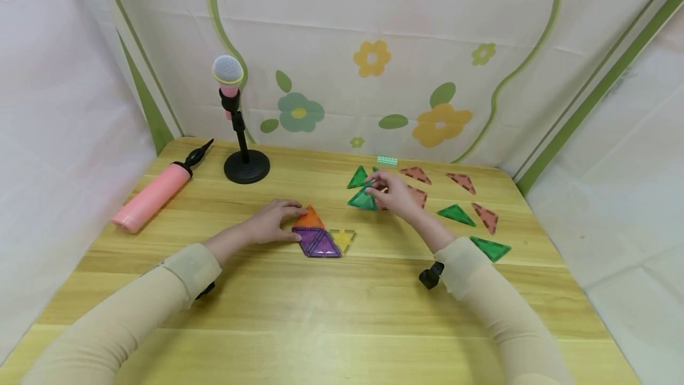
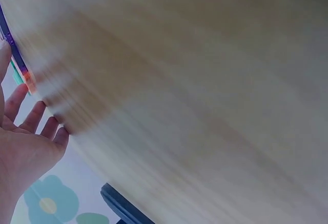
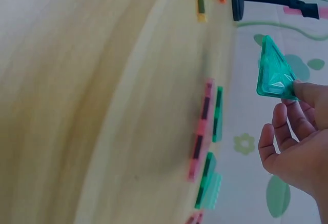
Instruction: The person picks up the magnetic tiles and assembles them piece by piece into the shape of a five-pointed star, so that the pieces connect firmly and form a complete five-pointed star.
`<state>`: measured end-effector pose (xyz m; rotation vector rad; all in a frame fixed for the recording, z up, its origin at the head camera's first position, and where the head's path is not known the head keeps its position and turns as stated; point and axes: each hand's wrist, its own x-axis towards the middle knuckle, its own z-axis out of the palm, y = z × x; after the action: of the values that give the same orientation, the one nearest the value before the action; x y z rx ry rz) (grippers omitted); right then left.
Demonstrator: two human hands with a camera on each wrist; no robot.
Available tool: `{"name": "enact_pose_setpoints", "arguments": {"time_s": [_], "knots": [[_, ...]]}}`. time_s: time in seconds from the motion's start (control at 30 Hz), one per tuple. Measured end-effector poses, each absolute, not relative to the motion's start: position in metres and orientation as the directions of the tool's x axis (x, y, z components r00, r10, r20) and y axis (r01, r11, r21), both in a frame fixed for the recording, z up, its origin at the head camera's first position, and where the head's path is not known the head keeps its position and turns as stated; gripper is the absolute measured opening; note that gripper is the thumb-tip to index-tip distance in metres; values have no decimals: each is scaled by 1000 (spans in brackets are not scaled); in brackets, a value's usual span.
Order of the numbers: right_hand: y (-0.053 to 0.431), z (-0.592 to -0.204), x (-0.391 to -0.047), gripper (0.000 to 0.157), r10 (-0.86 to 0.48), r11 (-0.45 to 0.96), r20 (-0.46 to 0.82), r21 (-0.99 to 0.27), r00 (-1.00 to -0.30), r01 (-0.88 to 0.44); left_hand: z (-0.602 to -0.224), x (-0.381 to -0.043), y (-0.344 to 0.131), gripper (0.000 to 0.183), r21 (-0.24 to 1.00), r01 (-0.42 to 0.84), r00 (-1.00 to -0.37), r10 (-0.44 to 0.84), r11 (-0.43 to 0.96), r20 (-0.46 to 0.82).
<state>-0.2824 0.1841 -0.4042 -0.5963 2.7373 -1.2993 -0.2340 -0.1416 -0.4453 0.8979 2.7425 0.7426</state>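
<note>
Green triangle raised above the table

We see the right hand [image 1: 394, 196] pinching a translucent green plastic triangle [image 3: 275, 73] between thumb and fingers at one corner, lifted clear of the wooden table [image 1: 299, 325]. The left hand [image 1: 272, 221] has its fingers loosely spread, gripping nothing; one fingertip touches the translucent orange triangle [image 1: 310, 217], and the thumb rests at the left of two translucent purple triangles [image 1: 324, 248]. We find the orange piece on their far side and a translucent yellow triangle [image 1: 342, 239] just to their right.

Beyond and right of the right hand, we see loose green triangles [image 1: 456, 214] and red triangles with dark edge strips [image 1: 485, 217]. At the far left stands a pink-handled microphone [image 1: 228, 70] on a black stand [image 1: 246, 166]; left of it lies a pink cylindrical pump [image 1: 155, 198] with a black nozzle.
</note>
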Motion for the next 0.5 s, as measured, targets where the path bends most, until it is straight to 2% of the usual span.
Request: {"name": "enact_pose_setpoints", "arguments": {"time_s": [0.23,0.5], "knots": [[166,-422,-285,28,-429,591,29,-747,-903,-305,-446,-234,-141,64,501,516,-806,592,695,8],[152,-433,-287,25,-496,578,2,-746,-869,-332,-444,-230,-143,64,510,552,-792,606,660,72]]}}
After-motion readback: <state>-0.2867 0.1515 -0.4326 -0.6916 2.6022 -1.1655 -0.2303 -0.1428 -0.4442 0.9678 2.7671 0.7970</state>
